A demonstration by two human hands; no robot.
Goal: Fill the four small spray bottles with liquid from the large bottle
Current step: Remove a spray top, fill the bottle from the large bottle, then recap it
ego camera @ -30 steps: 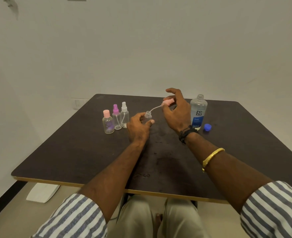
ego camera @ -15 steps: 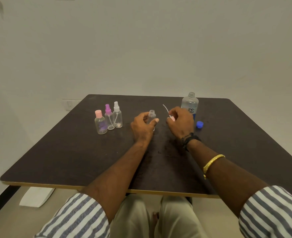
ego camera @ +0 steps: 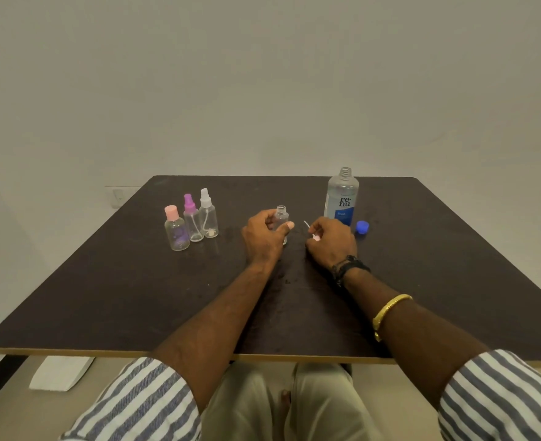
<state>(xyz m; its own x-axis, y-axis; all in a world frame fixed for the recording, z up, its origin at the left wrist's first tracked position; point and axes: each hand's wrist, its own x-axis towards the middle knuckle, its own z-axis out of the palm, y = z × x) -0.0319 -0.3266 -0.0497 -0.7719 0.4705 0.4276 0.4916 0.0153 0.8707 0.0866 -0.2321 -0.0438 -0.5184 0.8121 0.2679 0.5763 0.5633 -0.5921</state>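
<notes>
Right hand [ego camera: 331,238] is now lowering the pink sprayer [ego camera: 315,238] it's pinching to the counter [ego camera: 103,297] mid-frame; left hand [ego camera: 264,235] is gripping the open small bottle [ego camera: 282,218], ready for filling.

Dim, even light; wide-angle edge bowing

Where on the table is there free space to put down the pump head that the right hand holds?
The bare table right of the right hand is free, past the blue cap, and so is the near strip in front of both wrists. It is crowded between the open small bottle in the left hand and the large bottle.
</notes>
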